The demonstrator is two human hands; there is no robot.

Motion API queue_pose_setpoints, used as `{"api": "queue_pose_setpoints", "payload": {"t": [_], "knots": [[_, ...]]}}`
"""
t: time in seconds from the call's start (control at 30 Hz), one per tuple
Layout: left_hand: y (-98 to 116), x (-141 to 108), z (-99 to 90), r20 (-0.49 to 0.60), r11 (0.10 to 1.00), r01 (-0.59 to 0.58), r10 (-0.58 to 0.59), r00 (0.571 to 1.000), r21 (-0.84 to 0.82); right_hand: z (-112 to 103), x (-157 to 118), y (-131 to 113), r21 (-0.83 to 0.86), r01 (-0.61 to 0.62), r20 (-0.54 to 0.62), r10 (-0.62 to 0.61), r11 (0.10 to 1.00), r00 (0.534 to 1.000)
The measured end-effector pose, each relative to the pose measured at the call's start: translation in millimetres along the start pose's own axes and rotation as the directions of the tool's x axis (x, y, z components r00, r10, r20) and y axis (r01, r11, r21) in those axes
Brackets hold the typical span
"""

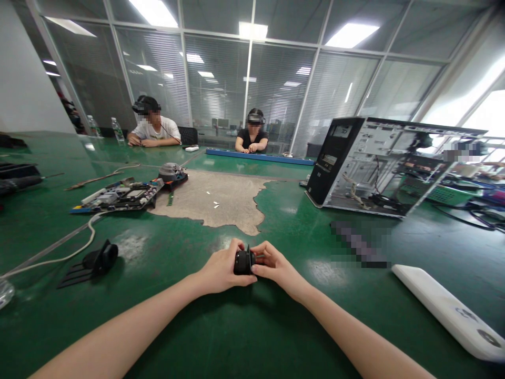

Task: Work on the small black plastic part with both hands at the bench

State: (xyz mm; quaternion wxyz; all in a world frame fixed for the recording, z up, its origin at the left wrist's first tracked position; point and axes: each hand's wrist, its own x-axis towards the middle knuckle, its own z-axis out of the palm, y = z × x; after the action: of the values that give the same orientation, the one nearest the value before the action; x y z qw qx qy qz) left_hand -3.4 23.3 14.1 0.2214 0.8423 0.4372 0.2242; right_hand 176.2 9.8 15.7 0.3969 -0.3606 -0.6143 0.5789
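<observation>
Low over the green table, my left hand [221,269] has its fingers and thumb closed around a small black round part with a flat flange [241,262]. From the other side, my right hand [279,267] pinches the same part at its flange with thumb and fingertips. Its exact kind is not clear from here. To the left lies another black piece [101,257], with a round end and flat slotted prongs, out of reach of both hands as they are now.
A circuit board [130,193] and a metal-finned fan [172,171] lie at left. An opened computer case [335,163] stands at right, near a white power bank [450,310]. A pale cable [91,231] crosses the left side. Two people [158,129] sit across the table.
</observation>
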Motion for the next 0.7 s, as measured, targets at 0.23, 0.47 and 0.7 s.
{"api": "queue_pose_setpoints", "payload": {"t": [0.23, 0.47, 0.7], "knots": [[-0.2, -0.7, -0.1, -0.005, 1.0, -0.015, 0.015, 1.0, 0.0, 1.0, 0.7, 1.0, 0.038, -0.007, -0.019, 0.008, 0.999, 1.0], [0.9, -0.6, -0.1, -0.008, 1.0, 0.0, 0.0, 1.0, -0.004, 1.6, 1.3, 3.5, -0.002, -0.028, -0.051, 0.028, 1.0, 0.998], [0.1, -0.3, 0.1, 0.001, 1.0, -0.003, 0.003, 1.0, 0.005, 1.1, -0.8, -1.7, 0.02, 0.006, -0.009, -0.006, 1.0, 1.0]]}}
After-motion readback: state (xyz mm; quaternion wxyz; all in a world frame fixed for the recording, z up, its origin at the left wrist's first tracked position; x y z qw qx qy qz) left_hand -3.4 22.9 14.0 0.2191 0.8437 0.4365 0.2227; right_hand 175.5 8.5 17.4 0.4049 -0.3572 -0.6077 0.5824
